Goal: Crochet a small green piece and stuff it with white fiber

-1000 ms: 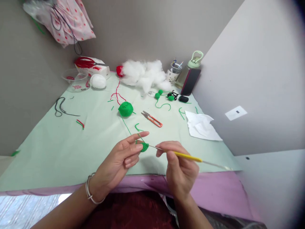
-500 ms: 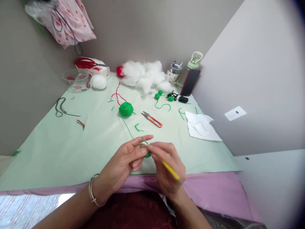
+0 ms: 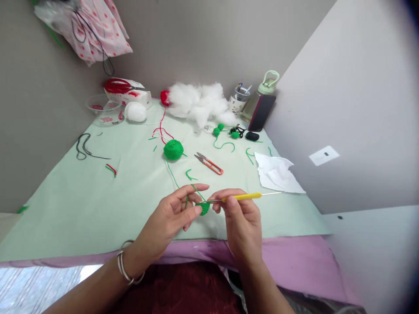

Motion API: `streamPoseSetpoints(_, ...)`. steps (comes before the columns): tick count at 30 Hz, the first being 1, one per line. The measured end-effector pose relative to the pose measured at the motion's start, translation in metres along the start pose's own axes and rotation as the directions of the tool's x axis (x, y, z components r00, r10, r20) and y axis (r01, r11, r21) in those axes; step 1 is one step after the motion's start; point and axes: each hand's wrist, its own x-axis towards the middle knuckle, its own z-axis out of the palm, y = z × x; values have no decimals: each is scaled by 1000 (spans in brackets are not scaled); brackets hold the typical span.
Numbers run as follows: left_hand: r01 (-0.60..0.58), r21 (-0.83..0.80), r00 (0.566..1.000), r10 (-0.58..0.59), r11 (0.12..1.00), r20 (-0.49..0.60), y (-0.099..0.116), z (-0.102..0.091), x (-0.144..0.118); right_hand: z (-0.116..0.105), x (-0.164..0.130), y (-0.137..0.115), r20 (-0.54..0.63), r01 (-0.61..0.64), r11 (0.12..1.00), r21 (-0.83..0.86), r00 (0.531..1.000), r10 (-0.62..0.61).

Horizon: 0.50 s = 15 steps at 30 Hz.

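The left hand [image 3: 170, 218], low in the centre of the frame, pinches a small green crochet piece [image 3: 204, 208] between thumb and fingers, with the forefinger stretched out above it. A green strand [image 3: 173, 174] runs over that forefinger and back up the table to the green yarn ball [image 3: 173, 149] at mid-frame. The right hand [image 3: 240, 218], just right of the left, is closed around a yellow hook [image 3: 244, 197], held nearly level, its metal tip at the upper edge of the crochet piece and its tail pointing toward the right of the frame. The two hands sit close together, almost touching at the piece, above the front edge of the table [image 3: 81, 205], which wears a pale green cloth.

Just past the ball, to its right, lie red snips [image 3: 209, 163]. A white tissue [image 3: 276, 174] lies at the right edge of the cloth. Along the back wall, upper centre, sit white stuffing [image 3: 199, 102], a cup [image 3: 238, 102] of pens, a green bottle [image 3: 262, 93] and a dark phone [image 3: 261, 112] leaning against it. At upper left are a white yarn ball [image 3: 135, 112], a clear bowl [image 3: 104, 111] and a black cord [image 3: 83, 146]
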Motion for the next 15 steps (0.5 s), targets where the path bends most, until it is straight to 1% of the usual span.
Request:
streamPoseSetpoints(2, -12, 31, 1000, 12, 999, -15, 1, -2, -1, -1, 0, -4, 1, 18, 999, -38, 1000, -18)
streamPoseSetpoints(4, -30, 63, 999, 32, 998, -33, 2, -2, -1, -1, -2, -9, 7, 62, 988, -138, 998, -62)
streamPoseSetpoints(6, -48, 101, 997, 53, 994, -55, 3, 0, -2, 0, -4, -13, 57, 173, 946, -274, 985, -164)
streamPoseSetpoints(7, -58, 117, 995, 67, 991, -75, 3, 2, -2, 0, -5, -14, 109, 257, 905, -340, 966, -233)
streamPoseSetpoints(8, -69, 128, 991, 82, 989, -101, 3, 4, -2, 0, -6, -13, 174, 352, 846, -400, 936, -307)
streamPoseSetpoints(9, -78, 124, 988, 93, 989, -126, 2, 5, -2, 1, -8, -12, 240, 449, 771, -451, 893, -380)
streamPoseSetpoints(10, -75, 99, 986, 89, 992, -143, 1, 7, -2, 1, -9, -9, 295, 531, 687, -496, 847, -442)
streamPoseSetpoints(11, -60, 47, 987, 66, 997, -144, 1, 8, -2, 2, -10, -6, 332, 585, 607, -538, 809, -485)
streamPoseSetpoints(12, -26, -29, 992, 23, 999, -122, 1, 9, -1, 2, -11, -3, 353, 617, 542, -570, 780, -517)
streamPoseSetpoints(13, 26, -114, 996, -35, 993, -80, 1, 9, 0, 2, -12, 0, 349, 628, 508, -589, 765, -541)
streamPoseSetpoints(14, 84, -198, 995, -92, 977, -28, 2, 8, 1, 2, -13, 1, 325, 619, 521, -588, 770, -548)
streamPoseSetpoints(15, 135, -268, 991, -135, 954, 19, 4, 7, 2, 2, -13, 2, 281, 588, 579, -565, 797, -535)
